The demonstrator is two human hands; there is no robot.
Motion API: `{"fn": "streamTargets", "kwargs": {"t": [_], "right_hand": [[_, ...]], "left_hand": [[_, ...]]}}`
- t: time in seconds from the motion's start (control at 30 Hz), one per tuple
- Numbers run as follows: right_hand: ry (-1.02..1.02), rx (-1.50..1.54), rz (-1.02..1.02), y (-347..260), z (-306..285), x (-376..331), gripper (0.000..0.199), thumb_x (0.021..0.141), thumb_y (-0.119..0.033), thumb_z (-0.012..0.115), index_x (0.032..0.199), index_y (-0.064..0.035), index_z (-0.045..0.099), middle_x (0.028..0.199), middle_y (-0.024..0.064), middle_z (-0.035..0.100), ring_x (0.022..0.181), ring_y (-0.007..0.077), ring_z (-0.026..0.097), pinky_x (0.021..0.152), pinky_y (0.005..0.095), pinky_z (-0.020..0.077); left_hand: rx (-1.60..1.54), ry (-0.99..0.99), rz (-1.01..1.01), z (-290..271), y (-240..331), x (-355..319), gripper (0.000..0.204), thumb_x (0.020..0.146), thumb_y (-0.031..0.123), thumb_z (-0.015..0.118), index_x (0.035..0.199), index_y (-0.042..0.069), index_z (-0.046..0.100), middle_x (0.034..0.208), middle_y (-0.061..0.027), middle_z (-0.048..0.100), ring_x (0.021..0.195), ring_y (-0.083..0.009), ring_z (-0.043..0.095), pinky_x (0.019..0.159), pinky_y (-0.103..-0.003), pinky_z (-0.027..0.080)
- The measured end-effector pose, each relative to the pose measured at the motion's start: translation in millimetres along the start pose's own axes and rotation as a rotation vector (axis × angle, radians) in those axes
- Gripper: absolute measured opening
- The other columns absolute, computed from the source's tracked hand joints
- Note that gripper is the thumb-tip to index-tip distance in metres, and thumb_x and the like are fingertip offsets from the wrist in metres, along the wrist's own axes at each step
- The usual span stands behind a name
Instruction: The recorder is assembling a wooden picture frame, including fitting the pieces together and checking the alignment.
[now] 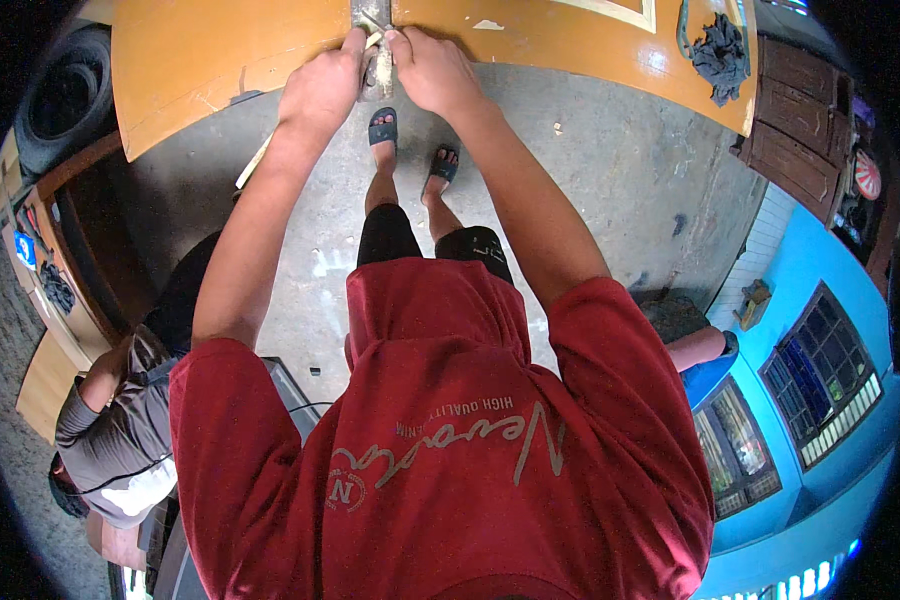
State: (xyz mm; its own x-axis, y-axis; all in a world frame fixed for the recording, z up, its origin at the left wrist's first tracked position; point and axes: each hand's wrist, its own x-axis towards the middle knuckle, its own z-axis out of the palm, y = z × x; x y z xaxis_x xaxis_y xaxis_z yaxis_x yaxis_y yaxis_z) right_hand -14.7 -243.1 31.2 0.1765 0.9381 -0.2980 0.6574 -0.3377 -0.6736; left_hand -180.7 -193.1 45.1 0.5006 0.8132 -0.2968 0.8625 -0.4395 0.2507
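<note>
My left hand [320, 88]: fingers closed on one thin pale strip [373, 40], at the near edge of the orange tabletop [235, 55], above a dusty grey bar [384, 78]. My right hand [436, 72]: just beside, fingers curled down; what it grips, I cannot tell.

Holds thin pale strip [373, 40] in left hand [322, 88], with right hand [435, 75] just beside, at the edge of an orange table [220, 60]. Wears red top [620, 420] and dark sandals [383, 131]. Has crumpled dark cloth [720, 58] toward table's right end.
</note>
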Motion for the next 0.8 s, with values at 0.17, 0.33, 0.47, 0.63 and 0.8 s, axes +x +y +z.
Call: {"fn": "streamTargets", "kwargs": {"t": [0.17, 0.33, 0.47, 0.63, 0.8], "right_hand": [[-0.071, 0.111, -0.012, 10, 1, -6, 0.046, 0.106, -0.047, 0.042, 0.109, -0.0066, 0.064, 0.099, 0.0252, 0.072, 0.101, 0.0487, 0.066, 0.093, 0.0569, 0.0495], [-0.008, 0.049, -0.049, 4, -3, -5, 0.048, 0.106, -0.048, 0.04, 0.113, -0.008, 0.065, 0.102, 0.0299, 0.07, 0.1, 0.0531, 0.065, 0.093, 0.0616, 0.0489], [-0.009, 0.021, -0.007, -3, -4, -4, 0.047, 0.106, -0.048, 0.041, 0.113, -0.0084, 0.065, 0.102, 0.0307, 0.07, 0.1, 0.0528, 0.065, 0.093, 0.0614, 0.0491], [-0.092, 0.109, -0.035, 8, -5, -8, 0.046, 0.106, -0.047, 0.04, 0.112, -0.0086, 0.066, 0.101, 0.0298, 0.071, 0.1, 0.0519, 0.066, 0.093, 0.0611, 0.0496], [-0.031, 0.005, -0.053, 8, -5, 0, 0.047, 0.106, -0.048, 0.041, 0.112, -0.0087, 0.066, 0.101, 0.0296, 0.071, 0.099, 0.0527, 0.065, 0.092, 0.0618, 0.0497]], "left_hand": [[-0.013, -0.012, -0.03, 2, 0, 1, 0.019, 0.105, 0.025, 0.047, 0.115, 0.009, 0.047, 0.092, -0.0267, 0.072, 0.089, -0.0494, 0.07, 0.076, -0.061, 0.055], [-0.026, 0.007, 0.006, -3, 4, -1, 0.018, 0.104, 0.024, 0.048, 0.114, 0.008, 0.047, 0.093, -0.0266, 0.072, 0.089, -0.0495, 0.07, 0.076, -0.061, 0.055], [-0.027, 0.034, 0.017, 0, 0, -1, 0.02, 0.106, 0.027, 0.048, 0.114, 0.009, 0.047, 0.093, -0.0266, 0.072, 0.089, -0.0494, 0.07, 0.075, -0.061, 0.055], [-0.002, 0.026, -0.006, 6, -1, 1, 0.025, 0.107, 0.033, 0.047, 0.113, 0.009, 0.047, 0.091, -0.0261, 0.072, 0.088, -0.0482, 0.07, 0.073, -0.06, 0.056], [0.016, 0.013, 0.007, -1, 2, 0, 0.021, 0.106, 0.028, 0.047, 0.114, 0.008, 0.048, 0.089, -0.0248, 0.073, 0.086, -0.0459, 0.072, 0.073, -0.058, 0.058]]}}
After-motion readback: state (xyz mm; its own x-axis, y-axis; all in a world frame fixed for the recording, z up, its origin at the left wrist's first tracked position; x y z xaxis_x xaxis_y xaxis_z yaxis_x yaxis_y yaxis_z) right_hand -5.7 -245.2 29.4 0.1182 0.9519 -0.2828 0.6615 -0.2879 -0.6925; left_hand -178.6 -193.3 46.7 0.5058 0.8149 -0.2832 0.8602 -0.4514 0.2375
